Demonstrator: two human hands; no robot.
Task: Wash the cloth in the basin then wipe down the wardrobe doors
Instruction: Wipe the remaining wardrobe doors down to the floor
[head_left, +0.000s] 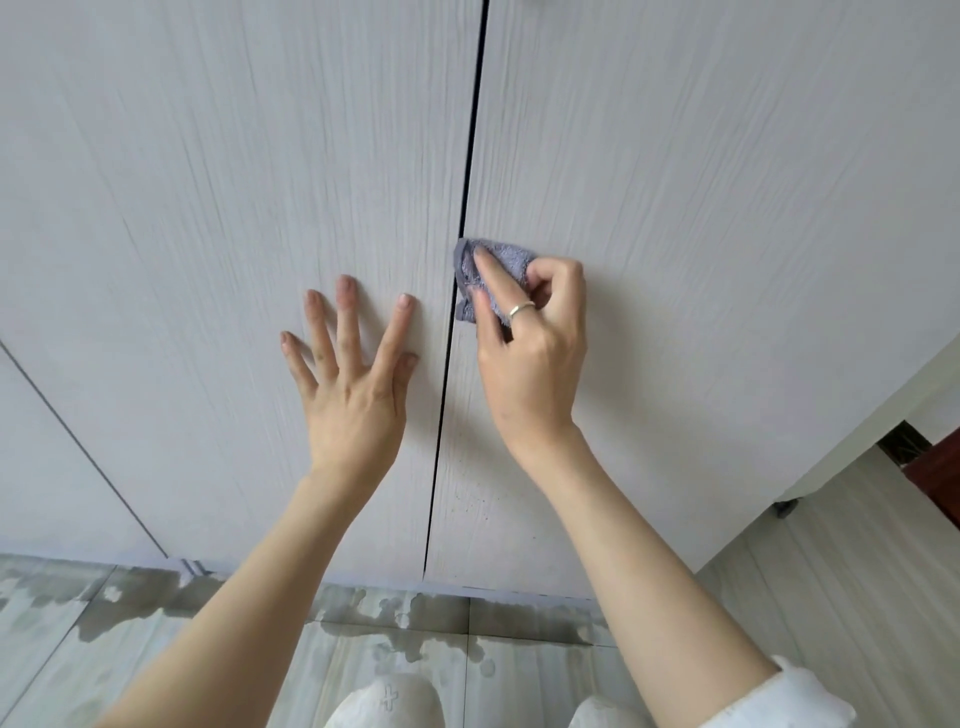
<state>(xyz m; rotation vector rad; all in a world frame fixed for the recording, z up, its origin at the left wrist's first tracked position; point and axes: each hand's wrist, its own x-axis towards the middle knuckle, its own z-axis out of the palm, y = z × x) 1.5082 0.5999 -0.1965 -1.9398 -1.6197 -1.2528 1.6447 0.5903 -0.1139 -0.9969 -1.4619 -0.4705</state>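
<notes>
Cloth: small bluish-grey terry cloth, bunched under the fingers of the right hand, lying against the wardrobe right at the dark seam between two doors; one corner hangs just below the index finger.
Right hand: right hand grips the cloth, index finger stretched out on top of it and pressing it to the door, the other fingers curled in around the bunched fabric; a plain ring sits on one finger.
Right door: pale wood-grain panel beneath and beyond the right hand; small dark specks show on it below the wrist.
Seam: thin dark gap running between the two hands, just left of the cloth.
Left hand: left hand lies flat on the left door, fingers straight and spread, holding nothing, just across the seam from the right hand.
Floor: grey tiled floor under both forearms, with wet patches along the wardrobe's foot.
Sleeve: white rolled cuff on the right forearm.
Knees: pale trousers between the forearms.
</notes>
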